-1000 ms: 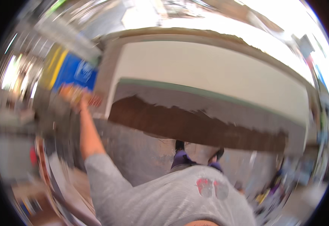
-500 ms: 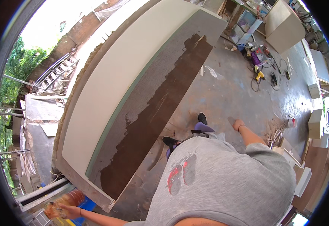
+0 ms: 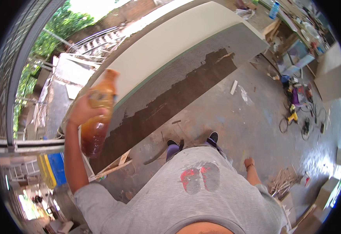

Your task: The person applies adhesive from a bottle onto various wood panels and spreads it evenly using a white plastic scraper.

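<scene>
Up in front of the long panel's (image 3: 170, 46) left end, I've got a plastic bottle (image 3: 95, 134) in my left hand (image 3: 85, 112), fingers and thumb wrapped round its middle, neck up and leaning a bit. Looks to me like the holding/carrying step, so I'd say the next move calls for a firm grip and no tipping, since the top's blurry and I can't tell if it's capped. Stuff inside is amber higher up, dark reddish-brown lower down. My right hand (image 3: 249, 162) hangs well off the panel's near side, nothing visible in it; can't tell if it's spread or curled. Past the panel's far end stands a blue bottle (image 3: 274, 10), contents unclear.
</scene>
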The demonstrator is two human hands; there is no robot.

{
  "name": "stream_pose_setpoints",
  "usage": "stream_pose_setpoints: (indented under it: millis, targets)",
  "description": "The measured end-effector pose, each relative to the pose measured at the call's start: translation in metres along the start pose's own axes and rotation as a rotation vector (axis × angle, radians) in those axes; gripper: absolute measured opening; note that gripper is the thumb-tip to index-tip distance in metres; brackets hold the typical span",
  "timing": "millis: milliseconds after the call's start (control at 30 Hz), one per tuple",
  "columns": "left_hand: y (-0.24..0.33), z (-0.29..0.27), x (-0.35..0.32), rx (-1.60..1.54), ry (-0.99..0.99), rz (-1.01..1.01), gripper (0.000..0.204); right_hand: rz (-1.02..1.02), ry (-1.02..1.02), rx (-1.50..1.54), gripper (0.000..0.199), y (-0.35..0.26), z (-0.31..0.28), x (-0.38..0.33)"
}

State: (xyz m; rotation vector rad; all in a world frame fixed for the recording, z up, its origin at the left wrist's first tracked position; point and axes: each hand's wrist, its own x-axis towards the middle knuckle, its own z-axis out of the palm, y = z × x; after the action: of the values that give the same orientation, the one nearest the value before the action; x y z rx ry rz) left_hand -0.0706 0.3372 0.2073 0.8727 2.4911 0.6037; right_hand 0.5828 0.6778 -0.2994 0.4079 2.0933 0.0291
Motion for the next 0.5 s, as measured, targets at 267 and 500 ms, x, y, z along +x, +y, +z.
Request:
stream_pose_setpoints:
  millis: [267,500]
  targets:
    - [0.081,0.069,0.045,0.693,-0.507,-0.352,0.087,0.112,-0.036,0.157,0.022,0.042,0.088,0.003]
    - [0.065,0.069,0.048,0.954,-0.565,-0.549,0.085,0.164,0.058,0.2,0.023,0.083,0.184,0.065]
